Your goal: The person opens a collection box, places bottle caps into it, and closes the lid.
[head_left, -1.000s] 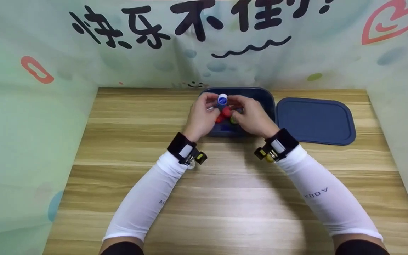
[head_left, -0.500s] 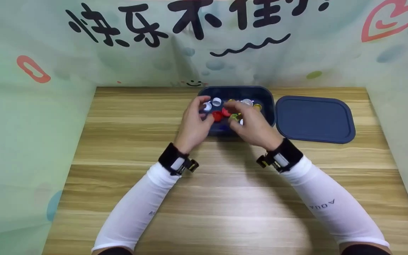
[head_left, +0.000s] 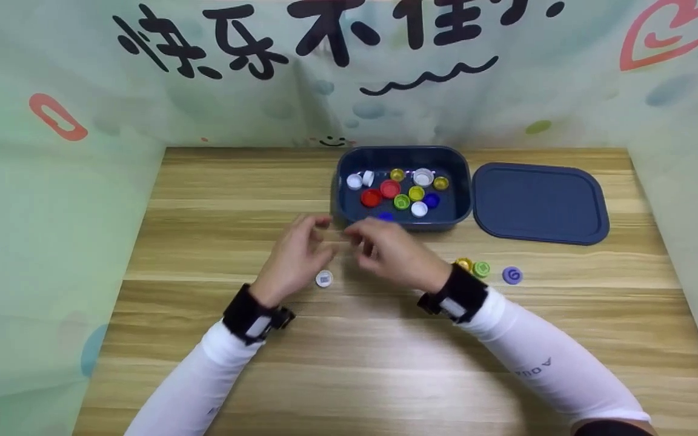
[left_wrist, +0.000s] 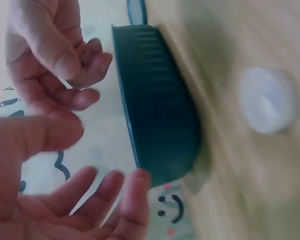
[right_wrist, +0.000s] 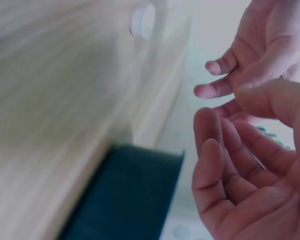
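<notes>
Our left hand and right hand hover empty, fingers loosely apart | white bottle cap on worktop just beneath left grip | we should pinch it by its rim.

Blurred white cap perhaps lies unheld.

Wooden table, blue box, lid, four loose caps

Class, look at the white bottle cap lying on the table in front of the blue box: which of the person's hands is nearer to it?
The left hand. It hovers just beside and above the white bottle cap; the right hand is farther off, to the cap's right.
</notes>
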{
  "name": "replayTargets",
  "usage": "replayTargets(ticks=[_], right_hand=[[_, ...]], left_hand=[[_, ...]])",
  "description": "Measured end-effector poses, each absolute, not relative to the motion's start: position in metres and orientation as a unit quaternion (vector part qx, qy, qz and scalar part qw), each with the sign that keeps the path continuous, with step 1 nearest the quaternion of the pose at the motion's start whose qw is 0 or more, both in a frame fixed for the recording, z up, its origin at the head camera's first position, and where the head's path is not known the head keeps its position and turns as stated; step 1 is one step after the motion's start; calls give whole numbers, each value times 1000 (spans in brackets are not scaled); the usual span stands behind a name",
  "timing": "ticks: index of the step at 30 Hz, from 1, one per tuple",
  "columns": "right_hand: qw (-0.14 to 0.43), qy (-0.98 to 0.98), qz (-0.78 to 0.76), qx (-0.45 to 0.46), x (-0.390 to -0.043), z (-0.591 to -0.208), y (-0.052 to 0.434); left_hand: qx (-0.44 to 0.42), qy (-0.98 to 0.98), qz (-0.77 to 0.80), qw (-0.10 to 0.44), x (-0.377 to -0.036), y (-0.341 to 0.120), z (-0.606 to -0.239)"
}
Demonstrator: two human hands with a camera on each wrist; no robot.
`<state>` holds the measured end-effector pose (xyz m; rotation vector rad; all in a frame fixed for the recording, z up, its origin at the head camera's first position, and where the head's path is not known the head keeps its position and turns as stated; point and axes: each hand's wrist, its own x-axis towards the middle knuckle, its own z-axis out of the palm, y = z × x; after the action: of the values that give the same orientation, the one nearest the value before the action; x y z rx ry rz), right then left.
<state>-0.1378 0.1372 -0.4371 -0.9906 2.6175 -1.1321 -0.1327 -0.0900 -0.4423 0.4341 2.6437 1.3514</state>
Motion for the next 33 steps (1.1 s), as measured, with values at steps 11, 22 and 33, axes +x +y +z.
replayTargets(ticks=[11, 22, 33], right_hand=[[119, 884, -305, -335, -129, -473, 102], [110, 893, -288, -327, -127, -494, 88], [88, 881, -331, -327, -131, -489, 95]], left_hand=[[167, 924, 335, 79, -106, -108, -475], [162, 927, 332, 69, -103, -107, -492], [157, 905, 392, 51, -105, -106, -484]])
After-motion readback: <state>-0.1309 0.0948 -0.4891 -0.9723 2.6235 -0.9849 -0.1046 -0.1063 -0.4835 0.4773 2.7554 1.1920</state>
